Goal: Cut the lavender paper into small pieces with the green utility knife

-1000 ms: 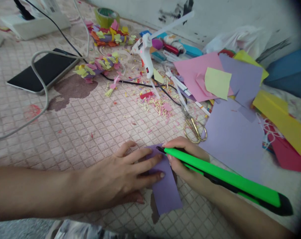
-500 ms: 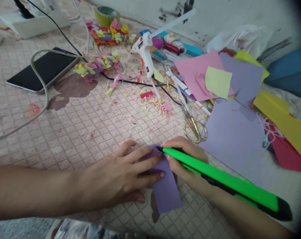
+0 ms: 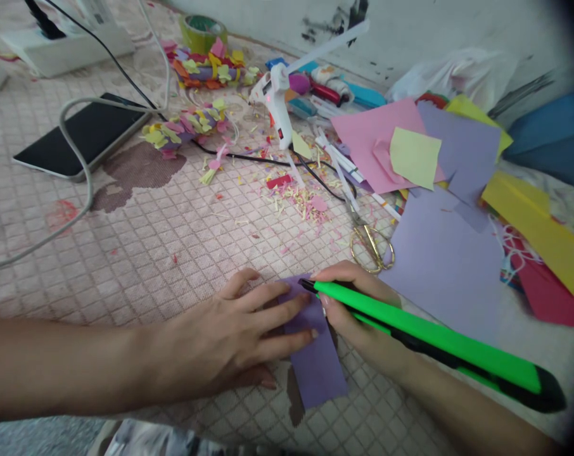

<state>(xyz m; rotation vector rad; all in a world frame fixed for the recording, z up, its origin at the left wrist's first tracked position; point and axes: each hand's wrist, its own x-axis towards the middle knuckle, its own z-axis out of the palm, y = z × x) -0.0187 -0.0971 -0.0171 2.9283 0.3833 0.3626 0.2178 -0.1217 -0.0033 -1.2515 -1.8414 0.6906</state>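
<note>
A purple paper strip [image 3: 318, 370] lies on the quilted cloth, slanting down toward the front. My left hand [image 3: 244, 329] rests flat across its upper part, fingers spread and pressing on the paper. Pinched in my right hand [image 3: 353, 297] is a bright green and black pen [image 3: 429, 332], its black tip on or just over the strip's upper end. The pen's long body points back to the lower right. Gold-handled scissors [image 3: 371, 247] lie just beyond my right hand.
A white glue gun [image 3: 280, 104] stands among paper scraps [image 3: 306, 202] at the back. Purple sheets [image 3: 448, 266], pink paper [image 3: 386, 142] and yellow paper [image 3: 529, 221] spread to the right. A dark tablet [image 3: 80, 136], grey cable [image 3: 73, 145], power strip [image 3: 63, 50] and tape roll [image 3: 204, 33] are at left.
The pen and my right hand have shifted very slightly to the right. My left hand and the purple strip stay nearly in place.
</note>
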